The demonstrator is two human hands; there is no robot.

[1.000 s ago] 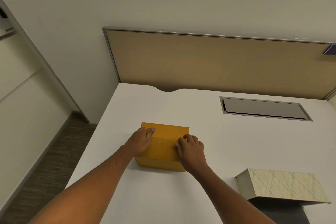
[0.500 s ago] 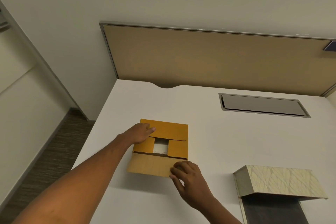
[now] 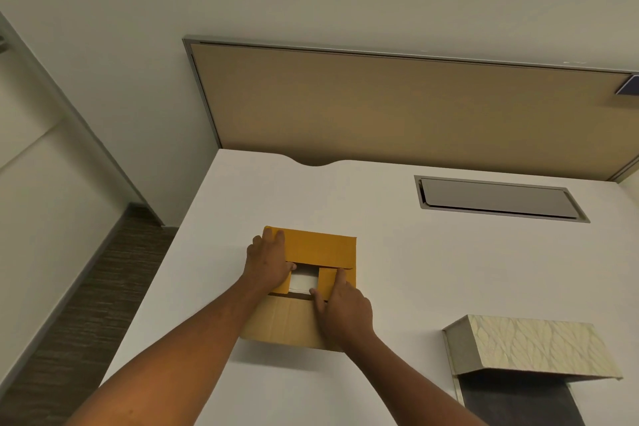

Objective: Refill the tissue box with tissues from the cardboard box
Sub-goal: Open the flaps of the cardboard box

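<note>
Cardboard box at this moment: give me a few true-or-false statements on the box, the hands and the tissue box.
1. The near flap of the cardboard box is folded open toward the person. True.
2. White tissues show through the gap between the flaps. True.
3. The right hand rests on the tissue box. False: it is on the cardboard box's right inner flap.
4. The left hand is lifted off the cardboard box. False: it rests on the box's left side.
5. The tissue box sits to the left of the cardboard box. False: it is to the right.
</note>
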